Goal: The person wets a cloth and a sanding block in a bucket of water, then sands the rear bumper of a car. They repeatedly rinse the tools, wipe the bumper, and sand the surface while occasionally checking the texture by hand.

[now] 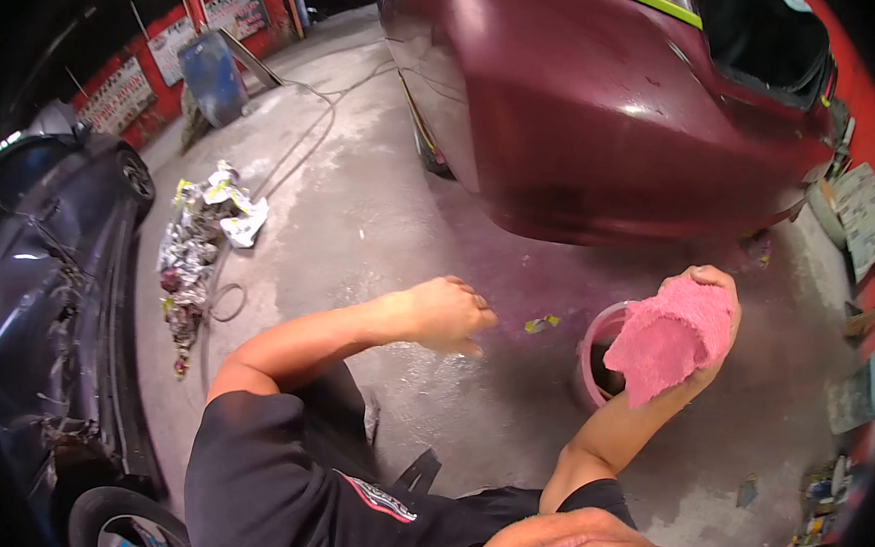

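maroon car point(606, 133), pink bucket point(587, 358), pink cloth point(669, 338), two hands
car ahead over the gray floor point(359, 239); bucket on floor near it, partly hidden by cloth; cloth folded, hanging, right hand point(715, 280) grip clenched on it; left hand point(447, 316) grip released, fingers half-curled in air, yellowish scrap point(543, 324) on floor nearby.

Deep maroon painted car body point(566, 131), yellow-green strip point(655, 0) along its upper edge. Rough-textured pink cloth point(672, 338), evenly pink. Round pale-pink bucket point(589, 361), dark inside. Short-sleeved black shirt point(276, 464) bearing a small red-and-white emblem. Grey concrete floor point(311, 206), whitish patches, purplish tint near the maroon body. Glossy dark-blue car point(31, 279) opposite. Crumpled silver foil heap point(194, 244), yellow-green flecks.
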Available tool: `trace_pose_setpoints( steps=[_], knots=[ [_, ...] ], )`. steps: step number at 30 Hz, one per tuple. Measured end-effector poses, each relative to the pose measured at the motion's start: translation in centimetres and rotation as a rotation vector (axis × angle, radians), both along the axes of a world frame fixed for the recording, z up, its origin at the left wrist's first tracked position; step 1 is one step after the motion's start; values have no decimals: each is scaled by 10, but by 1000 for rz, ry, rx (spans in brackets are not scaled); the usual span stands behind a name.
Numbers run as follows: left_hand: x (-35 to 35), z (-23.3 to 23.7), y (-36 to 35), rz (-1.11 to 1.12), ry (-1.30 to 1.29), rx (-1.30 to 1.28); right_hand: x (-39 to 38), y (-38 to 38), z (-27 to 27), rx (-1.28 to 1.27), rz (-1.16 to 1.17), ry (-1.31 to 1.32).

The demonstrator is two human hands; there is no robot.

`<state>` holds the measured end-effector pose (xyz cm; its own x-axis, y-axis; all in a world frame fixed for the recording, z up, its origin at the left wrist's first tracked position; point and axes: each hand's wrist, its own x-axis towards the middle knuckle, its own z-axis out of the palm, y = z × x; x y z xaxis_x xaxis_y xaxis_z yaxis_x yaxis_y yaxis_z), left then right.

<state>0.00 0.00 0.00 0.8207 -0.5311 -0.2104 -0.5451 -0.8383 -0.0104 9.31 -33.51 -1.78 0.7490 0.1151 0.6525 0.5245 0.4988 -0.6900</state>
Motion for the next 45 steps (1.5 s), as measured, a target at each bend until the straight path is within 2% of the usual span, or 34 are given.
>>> trace_pose_setpoints(
  steps=[2, 3, 5, 6, 7, 8, 9, 11, 13, 14, 15, 16, 17, 19, 20, 23, 24, 26, 28, 29, 31, 32, 33, 35, 36, 39, 40, 42, 43, 45],
  knots=[
    [10, -10, -26, -45, 187, 107, 7, -18, -11, -29, -88, 202],
    [-9, -29, 2, -80, 210, 16, -21, 9, 19, -120, -122, 224],
    [10, -78, -8, -185, 199, -86, -26, 8, 57, -326, -96, -272],
    [11, -75, -3, -205, 197, -94, -31, 9, 56, -297, -149, -89],
    [14, -72, -2, -254, 401, 0, -31, 7, 60, -315, -171, -97],
    [19, -69, 0, -303, 606, 107, -33, 7, 63, -294, -337, 36],
    [28, -76, 1, -328, 597, 99, -35, 9, 67, -272, -501, 168],
    [48, -82, 1, -400, 525, -165, -38, 21, 72, -335, -567, 66],
    [55, -76, 4, -357, 456, -220, -37, 43, 83, -309, -514, -303],
    [55, -77, 6, -310, 370, -308, -28, 39, 80, -326, -518, -310],
    [54, -76, 6, -259, 287, -398, -21, 43, 84, -312, -550, -161],
    [54, -70, 8, -225, 422, -352, -17, 45, 88, -296, -584, -12],
    [54, -72, 9, -232, 418, -368, -22, 41, 93, -312, -587, -20],
    [54, -78, 12, -340, 587, -234, -69, 110, 156, -950, -855, -378],
    [50, -72, 12, -323, 617, -171, -67, 114, 166, -954, -859, -387],
    [48, -74, 7, -307, 611, -184, -56, 118, 179, -1456, -1414, 547],
    [47, -75, 7, -303, 606, -228, -58, 109, 171, -1362, -1399, 450],
    [47, -87, 4, -319, 583, -245, -60, 78, 141, -1029, -1209, -93],
    [50, -90, 6, -337, 555, -264, -50, 43, 107, -813, -1056, -417],
    [51, -89, 7, -333, 567, -225, -40, 24, 90, -760, -1025, -524],
    [51, -89, 5, -339, 590, -177, -20, -14, 66, -830, -1085, -693],
    [52, -88, 5, -327, 582, -193, -42, 28, 85, -350, -594, -564],
    [53, -87, 4, -314, 573, -206, -43, 32, 80, -342, -607, -554],
    [52, -84, -2, -321, 562, -198, -42, 30, 69, 118, -425, -225],
    [53, -83, -4, -323, 546, -205, -35, 15, 58, 147, -507, -142],
    [56, -87, -9, -308, 563, -165, 3, -13, 23, 206, -538, -121],
    [55, -83, -9, -314, 575, -148, -2, -3, 41, 218, -551, -110],
    [54, -66, -9, -261, 583, -147, -33, 42, 96, -573, -744, -628],
    [54, -66, -10, -278, 601, -119, -43, 53, 90, -372, -621, -48],
    [55, -65, -11, -242, 554, -151, -55, 67, 91, -414, -434, 16]
  ],
)
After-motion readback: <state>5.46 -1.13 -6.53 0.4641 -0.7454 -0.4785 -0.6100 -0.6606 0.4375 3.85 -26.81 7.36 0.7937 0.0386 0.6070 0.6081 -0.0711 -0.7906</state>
